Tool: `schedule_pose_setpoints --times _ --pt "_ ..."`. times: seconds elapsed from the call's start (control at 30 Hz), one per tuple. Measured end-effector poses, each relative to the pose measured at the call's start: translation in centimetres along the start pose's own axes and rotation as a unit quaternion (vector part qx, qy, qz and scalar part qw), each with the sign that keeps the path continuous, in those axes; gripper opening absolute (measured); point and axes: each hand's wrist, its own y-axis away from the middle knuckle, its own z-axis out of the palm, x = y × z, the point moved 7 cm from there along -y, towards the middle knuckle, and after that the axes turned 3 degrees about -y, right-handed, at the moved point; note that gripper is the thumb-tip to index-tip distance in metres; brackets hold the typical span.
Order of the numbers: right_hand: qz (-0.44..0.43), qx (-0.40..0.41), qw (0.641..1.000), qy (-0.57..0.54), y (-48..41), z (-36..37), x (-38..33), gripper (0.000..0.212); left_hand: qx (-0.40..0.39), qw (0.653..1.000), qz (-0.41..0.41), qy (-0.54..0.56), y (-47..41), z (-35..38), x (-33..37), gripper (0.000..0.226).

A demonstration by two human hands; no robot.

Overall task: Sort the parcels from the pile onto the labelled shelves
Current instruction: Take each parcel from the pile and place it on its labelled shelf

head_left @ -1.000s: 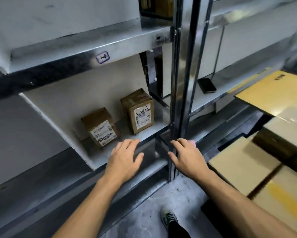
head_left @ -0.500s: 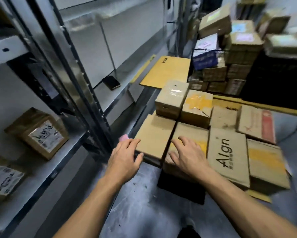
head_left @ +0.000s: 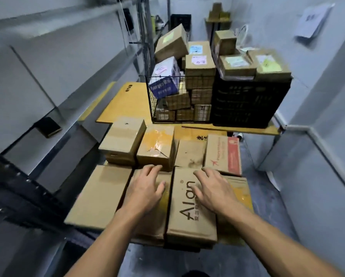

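Shelves: the metal shelves (head_left: 71,62) run along the left wall, and a dark flat device (head_left: 48,126) lies on one of the lower boards.
Low pile: the cardboard parcels (head_left: 187,154) lie flat, side by side, low in front of the person; the plain parcel (head_left: 99,196) is the leftmost one.
Back row: the taped parcel (head_left: 123,140) and the yellow-taped parcel (head_left: 157,148) stand touching each other, behind the plain one.
Left hand: the left hand (head_left: 145,188) hangs over the narrow parcel (head_left: 153,222) just beside the plain one, fingers spread and loose, grasping nothing (whether the palm touches the cardboard, I cannot tell).
Printed parcel: the printed parcel (head_left: 189,216) with big dark letters lies between the two hands.
Right hand: the right hand (head_left: 213,188) is over the right edge of the printed parcel, also released, fingers apart, nothing in it.
Red parcel: the red-printed parcel (head_left: 223,154) lies just beyond the right hand.
Surface: the yellow surface (head_left: 127,102) behind the pile carries a wire basket (head_left: 150,100) full of parcels and, just beside it at the right, a black crate (head_left: 247,104) with more parcels on top.
Right wall: some papers (head_left: 311,21) hang high on it.
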Motion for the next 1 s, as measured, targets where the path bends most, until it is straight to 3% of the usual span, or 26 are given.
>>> schedule_pose_setpoints --times 0.23,0.4,0.8,1.0 --pt "-0.087 -0.009 0.996 0.006 -5.9 -0.9 -2.2 0.047 -0.007 0.996 -0.058 -0.065 -4.9 -0.1 -1.2 0.051" --pt "-0.108 -0.038 0.993 -0.001 -9.9 0.1 -4.8 0.048 -0.024 0.994 -0.054 -0.09 -7.2 -0.2 -3.2 0.052" --pt "-0.064 -0.032 0.997 -0.009 -14.3 2.8 -6.5 0.04 -0.036 0.996 0.039 -0.078 -8.6 2.6 -5.1 0.057" --pt "0.05 -0.014 0.983 -0.173 -14.1 4.3 -4.9 0.043 -0.023 0.999 0.037 -0.03 -8.8 3.3 -5.6 0.052"
